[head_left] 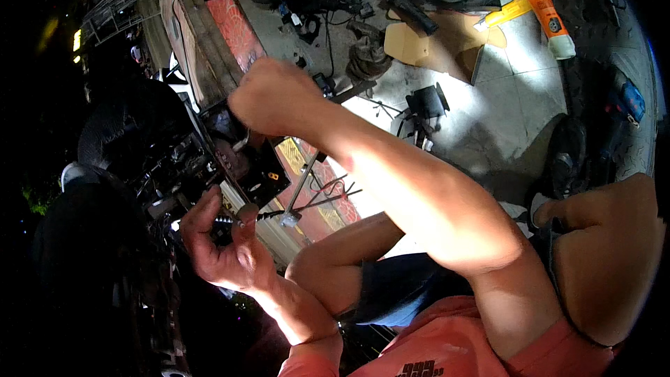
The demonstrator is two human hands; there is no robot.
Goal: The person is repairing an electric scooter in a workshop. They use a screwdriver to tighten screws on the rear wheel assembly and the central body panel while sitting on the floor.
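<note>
Machinery (234, 160) lies between right hand (276, 98) and left hand (227, 241), probably so both can reach it. Right curled tight, contents hidden; left half-curled around or beside a coiled part (268, 216), cannot tell which or whether gripping.

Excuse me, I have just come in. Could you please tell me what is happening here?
A person in a red shirt has both bare hands at a dark mechanical assembly. The right hand is over it, its fingers turned from view, so anything in its grasp is hidden. The left hand is nearer the person, half open; whether it touches a part is unclear. Beyond them, an orange-and-white bottle and brown cardboard lie on the floor.
</note>
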